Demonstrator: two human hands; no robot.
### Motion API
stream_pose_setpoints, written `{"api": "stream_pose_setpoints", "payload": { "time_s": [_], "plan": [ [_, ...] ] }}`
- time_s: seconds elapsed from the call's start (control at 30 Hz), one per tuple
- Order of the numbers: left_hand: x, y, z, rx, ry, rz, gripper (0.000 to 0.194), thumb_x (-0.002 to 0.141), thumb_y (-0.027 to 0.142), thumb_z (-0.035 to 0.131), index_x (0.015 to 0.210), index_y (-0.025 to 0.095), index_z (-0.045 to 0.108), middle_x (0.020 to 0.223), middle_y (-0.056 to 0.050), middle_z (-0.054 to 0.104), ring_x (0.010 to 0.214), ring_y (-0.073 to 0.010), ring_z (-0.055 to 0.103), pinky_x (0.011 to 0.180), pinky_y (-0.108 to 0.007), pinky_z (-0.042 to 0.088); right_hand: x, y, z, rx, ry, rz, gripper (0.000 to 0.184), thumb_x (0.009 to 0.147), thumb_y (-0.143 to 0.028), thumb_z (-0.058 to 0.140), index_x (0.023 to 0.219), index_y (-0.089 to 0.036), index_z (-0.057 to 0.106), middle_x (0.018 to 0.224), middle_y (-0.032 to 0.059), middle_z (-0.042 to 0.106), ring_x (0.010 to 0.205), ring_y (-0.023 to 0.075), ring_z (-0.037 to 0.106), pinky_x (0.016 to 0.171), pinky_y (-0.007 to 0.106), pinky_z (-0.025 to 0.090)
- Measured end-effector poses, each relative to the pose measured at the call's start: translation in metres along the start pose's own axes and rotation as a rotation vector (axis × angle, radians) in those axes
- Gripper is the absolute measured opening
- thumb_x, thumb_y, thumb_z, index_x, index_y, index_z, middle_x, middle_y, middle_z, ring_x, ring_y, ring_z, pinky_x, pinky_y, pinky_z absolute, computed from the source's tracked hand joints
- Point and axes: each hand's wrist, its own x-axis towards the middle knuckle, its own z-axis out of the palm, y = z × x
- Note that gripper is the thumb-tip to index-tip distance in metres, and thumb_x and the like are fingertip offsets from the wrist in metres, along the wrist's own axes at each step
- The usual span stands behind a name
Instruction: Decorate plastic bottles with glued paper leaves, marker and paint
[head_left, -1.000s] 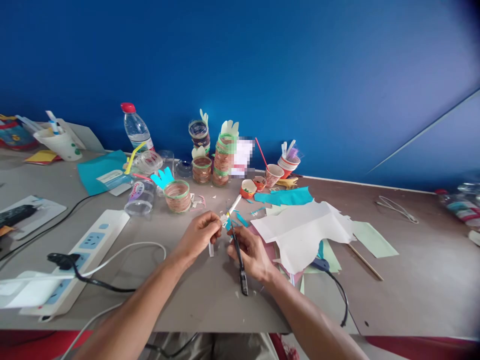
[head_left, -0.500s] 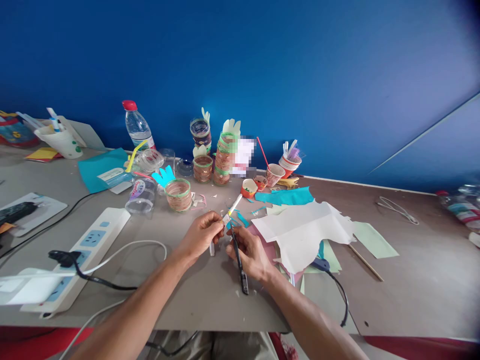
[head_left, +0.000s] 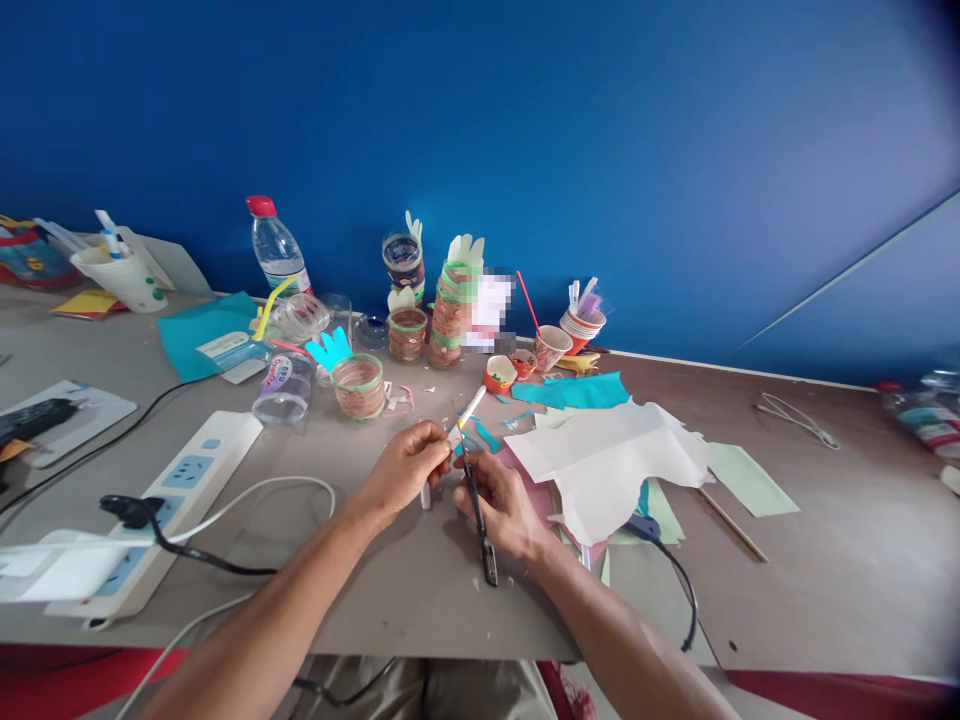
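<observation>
My left hand is closed in a pinch on a thin white stick that slants up and to the right over the table. My right hand is wrapped round black scissors, whose blades point up at the stick beside my left fingertips. The two hands almost touch near the table's middle. Small teal paper scraps lie just beyond them.
A white paper sheet lies right of my hands over coloured papers, beside a wooden skewer. Decorated jars, paper cups and a water bottle stand behind. A white power strip with cables lies at left.
Both hands keep their grips and stay close together. The whole scene has shifted slightly up in view, as from a small head movement.
</observation>
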Motion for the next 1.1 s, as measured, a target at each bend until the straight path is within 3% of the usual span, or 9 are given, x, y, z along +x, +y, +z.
{"api": "stream_pose_setpoints", "payload": {
  "time_s": [1.1],
  "plan": [
    [-0.0007,0.0058,0.0032,0.030,0.025,-0.017,0.016,0.068,0.034,0.058,0.061,0.020,0.052,0.057,0.004,0.055,0.050,-0.0098,0.047,0.052,-0.024,0.038,0.0004,-0.0030,0.0021,-0.072,0.030,-0.082,0.021,0.082,-0.040,0.063,0.084,-0.021,0.054,0.059,-0.0065,0.039,0.056,0.0119,0.035,0.051,0.025,0.029]
  ]
}}
